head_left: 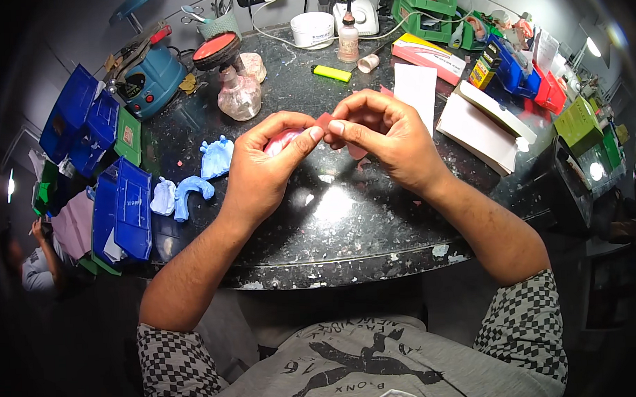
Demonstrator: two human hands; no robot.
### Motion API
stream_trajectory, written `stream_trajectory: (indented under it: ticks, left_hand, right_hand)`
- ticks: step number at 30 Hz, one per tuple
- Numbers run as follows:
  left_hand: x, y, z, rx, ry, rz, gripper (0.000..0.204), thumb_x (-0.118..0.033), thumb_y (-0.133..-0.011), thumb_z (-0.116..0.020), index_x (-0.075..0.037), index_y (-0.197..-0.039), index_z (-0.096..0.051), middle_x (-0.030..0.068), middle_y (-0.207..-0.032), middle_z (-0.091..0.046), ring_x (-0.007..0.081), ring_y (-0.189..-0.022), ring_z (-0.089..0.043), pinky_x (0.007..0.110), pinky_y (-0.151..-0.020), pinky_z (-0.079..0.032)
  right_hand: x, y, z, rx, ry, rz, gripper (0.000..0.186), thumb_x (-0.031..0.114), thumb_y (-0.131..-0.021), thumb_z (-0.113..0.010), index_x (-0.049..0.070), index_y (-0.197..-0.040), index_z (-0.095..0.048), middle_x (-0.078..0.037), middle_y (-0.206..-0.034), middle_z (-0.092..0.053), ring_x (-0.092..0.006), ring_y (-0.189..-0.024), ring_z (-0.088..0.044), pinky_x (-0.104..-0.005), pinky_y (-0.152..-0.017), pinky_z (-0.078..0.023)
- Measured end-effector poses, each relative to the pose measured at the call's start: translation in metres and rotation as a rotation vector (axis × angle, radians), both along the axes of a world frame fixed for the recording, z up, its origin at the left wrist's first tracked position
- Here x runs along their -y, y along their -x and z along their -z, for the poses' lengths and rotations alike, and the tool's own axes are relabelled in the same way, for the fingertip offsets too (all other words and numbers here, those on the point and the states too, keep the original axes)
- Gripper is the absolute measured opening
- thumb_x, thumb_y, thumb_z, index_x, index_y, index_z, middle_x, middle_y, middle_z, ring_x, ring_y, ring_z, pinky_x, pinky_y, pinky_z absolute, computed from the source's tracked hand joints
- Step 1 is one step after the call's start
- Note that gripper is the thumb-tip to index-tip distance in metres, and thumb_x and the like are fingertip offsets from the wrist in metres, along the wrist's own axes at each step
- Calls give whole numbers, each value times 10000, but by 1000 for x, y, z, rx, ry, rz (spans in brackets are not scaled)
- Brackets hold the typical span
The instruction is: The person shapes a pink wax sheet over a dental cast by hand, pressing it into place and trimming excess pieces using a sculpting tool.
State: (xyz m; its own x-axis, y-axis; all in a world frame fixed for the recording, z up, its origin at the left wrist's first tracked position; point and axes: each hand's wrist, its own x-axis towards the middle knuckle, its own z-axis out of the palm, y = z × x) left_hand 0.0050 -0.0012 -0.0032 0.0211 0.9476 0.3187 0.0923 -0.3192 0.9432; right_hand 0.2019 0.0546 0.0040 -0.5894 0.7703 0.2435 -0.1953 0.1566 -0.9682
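My left hand (264, 162) is closed round a glossy pink piece (282, 139), which the fingers partly hide. My right hand (393, 140) pinches a thin dark-pink sheet piece (325, 120) close to my left thumb tip; more of that material shows below the right fingers. Left of my hands lie pale blue moulded pieces (217, 158), one horseshoe-shaped (191, 189). Beyond them stands a pink translucent burner (239, 100) with a red-topped dish (216, 49) above it. A white paper (414, 97) lies behind my right hand.
Blue bins (121, 212) and a teal machine (146, 82) line the left. A lighter (331, 73), bottle (348, 47) and white tub (312, 27) sit behind. Open white box (473, 123), bins (510, 73) and black container (562, 183) stand right. Another person (37, 268) is at far left.
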Motion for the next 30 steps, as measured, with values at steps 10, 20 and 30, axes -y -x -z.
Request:
stream_trajectory:
  ticks: [10,20,30]
  left_hand:
    - [1,2,2,-156,-51,-29,141,-149,-939,-653,-30,-1002,-695,-23,-859,-620,30,-768,-516,210,-698,-417]
    - [3,0,-1,289,375,143,191,-244,-946,-640,-58,-906,-634,6,-840,-627,71,-715,-566,230,-684,-468]
    - [3,-7,-11,46,90,-134,319,-314,-987,-588,-47,-1151,-649,-15,-857,-622,53,-716,-548,207,-677,-447]
  right_hand:
    - [10,5,1,128,-136,113,124,138,-946,-662,31,-1005,-683,8,-849,-667,-39,-704,-575,-199,-661,-470]
    - [-5,1,0,-300,-133,267,173,156,-992,-598,13,-1074,-649,-45,-922,-665,-85,-757,-626,-232,-692,-547]
    - [0,2,1,-33,-14,12,217,145,-954,-643,12,-1124,-668,-33,-953,-685,-56,-803,-604,-206,-753,-508]
